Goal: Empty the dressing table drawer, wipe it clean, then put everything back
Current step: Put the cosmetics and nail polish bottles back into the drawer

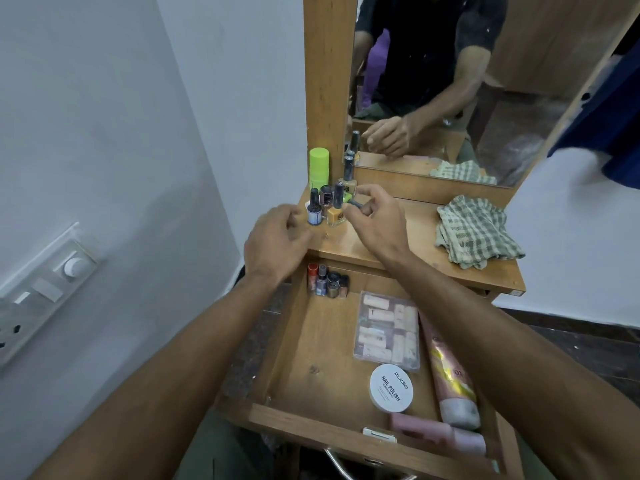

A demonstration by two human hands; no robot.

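Observation:
The wooden drawer (294,344) stands pulled out below the dressing table top (415,237). Inside lie a few nail polish bottles (327,280) at the far left corner, a clear case of press-on nails (388,329), a white round nail polish remover tin (391,388), a pink tube (450,375) and a pink box (436,433). On the top's left corner stands a cluster of nail polish bottles (329,206) beside a lime green stick (318,168). My right hand (374,220) pinches a small green nail polish bottle (351,200) at the cluster. My left hand (277,237) hovers open beside the blue bottle (314,211).
A folded checked cloth (474,230) lies on the right of the table top. A mirror (450,81) in a wooden frame rises behind it. A white wall with a switch panel (45,289) is to the left. The drawer's metal handle (343,465) points toward me.

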